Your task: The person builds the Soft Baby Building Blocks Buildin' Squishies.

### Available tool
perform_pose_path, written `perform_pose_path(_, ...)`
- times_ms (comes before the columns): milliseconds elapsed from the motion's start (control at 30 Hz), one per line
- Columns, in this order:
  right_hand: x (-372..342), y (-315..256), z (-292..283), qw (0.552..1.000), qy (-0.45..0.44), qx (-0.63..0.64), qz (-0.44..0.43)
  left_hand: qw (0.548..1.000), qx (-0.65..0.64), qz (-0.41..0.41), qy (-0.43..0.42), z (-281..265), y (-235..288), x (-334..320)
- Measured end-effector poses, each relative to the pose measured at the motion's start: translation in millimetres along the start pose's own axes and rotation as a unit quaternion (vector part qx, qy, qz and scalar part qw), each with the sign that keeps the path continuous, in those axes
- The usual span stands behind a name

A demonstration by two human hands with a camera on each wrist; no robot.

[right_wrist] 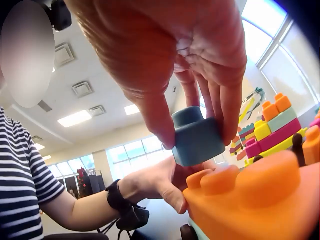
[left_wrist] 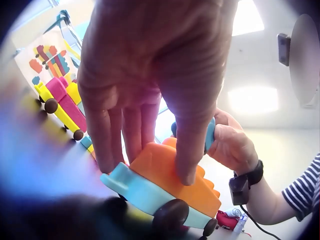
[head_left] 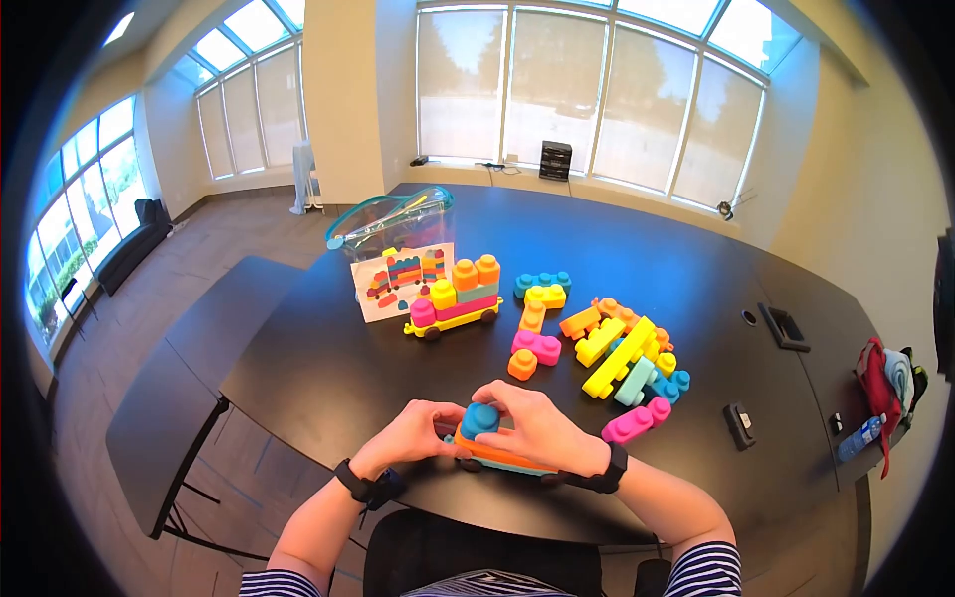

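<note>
Between thumb and fingers, my right hand [head_left: 542,433] pinches a small dark blue toy block [right_wrist: 197,142]. The block hangs slightly tilted close over the studs of a long orange block [right_wrist: 250,192]. That orange block sits on a light blue wheeled base [left_wrist: 145,192] with dark brown wheels. My left hand [head_left: 416,435] grips the orange block at its left end, thumb on the near side and fingers behind. In the head view the blue block [head_left: 479,419] overlaps the orange one near that end.
Farther back stands a yellow wheeled toy train [head_left: 463,316] stacked with blocks. A picture card [head_left: 373,300] leans by a clear zip bag [head_left: 413,224]. Loose blocks [head_left: 622,358] lie on the dark table [head_left: 328,398]. Rightward are a black device [head_left: 739,425] and a water bottle [head_left: 860,438].
</note>
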State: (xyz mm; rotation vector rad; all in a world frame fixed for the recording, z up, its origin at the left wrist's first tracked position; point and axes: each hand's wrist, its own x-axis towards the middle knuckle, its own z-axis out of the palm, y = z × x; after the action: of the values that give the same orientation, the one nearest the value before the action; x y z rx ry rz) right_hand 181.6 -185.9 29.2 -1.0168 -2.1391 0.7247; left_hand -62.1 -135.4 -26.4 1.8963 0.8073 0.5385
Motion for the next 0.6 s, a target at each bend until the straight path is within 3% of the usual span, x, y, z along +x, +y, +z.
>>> perform_pose_path(600,2,11,3,0.998,-0.046,-0.05,0.016,0.997,0.075,0.003,0.012,4,18,14)
